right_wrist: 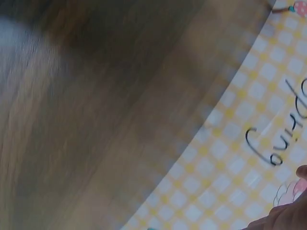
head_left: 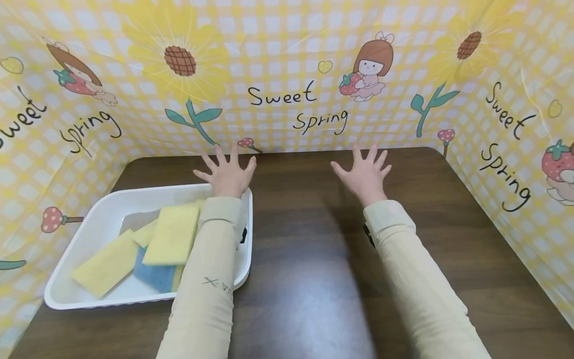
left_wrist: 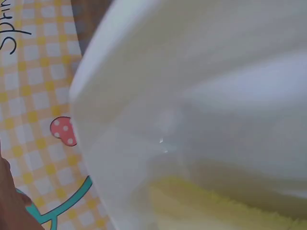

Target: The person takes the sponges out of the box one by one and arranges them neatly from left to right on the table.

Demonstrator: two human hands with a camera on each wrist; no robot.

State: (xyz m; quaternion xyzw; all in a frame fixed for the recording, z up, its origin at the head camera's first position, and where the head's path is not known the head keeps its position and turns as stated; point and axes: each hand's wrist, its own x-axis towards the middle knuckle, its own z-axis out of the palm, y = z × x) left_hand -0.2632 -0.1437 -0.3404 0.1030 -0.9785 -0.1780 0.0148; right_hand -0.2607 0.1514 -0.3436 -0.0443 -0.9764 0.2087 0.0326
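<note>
With fingers spread and straight, my left hand [head_left: 227, 174] is held at the far right corner of a white plastic tray [head_left: 85, 224], and nothing is in it. My right hand [head_left: 365, 177] is also spread wide and holds nothing, over the far part of the table. Inside the tray lie several yellow sponge-like pads [head_left: 172, 234], a blue piece [head_left: 154, 269] partly under them, and a greyish piece [head_left: 139, 219] behind. My left forearm hides the tray's right part. In the left wrist view a yellow pad [left_wrist: 216, 211] shows beside the tray's wall.
The dark brown wooden table [head_left: 305, 249] carries the tray on its left side. A yellow checked cloth [head_left: 278, 60] printed with flowers stands as a wall along the back, left and right edges.
</note>
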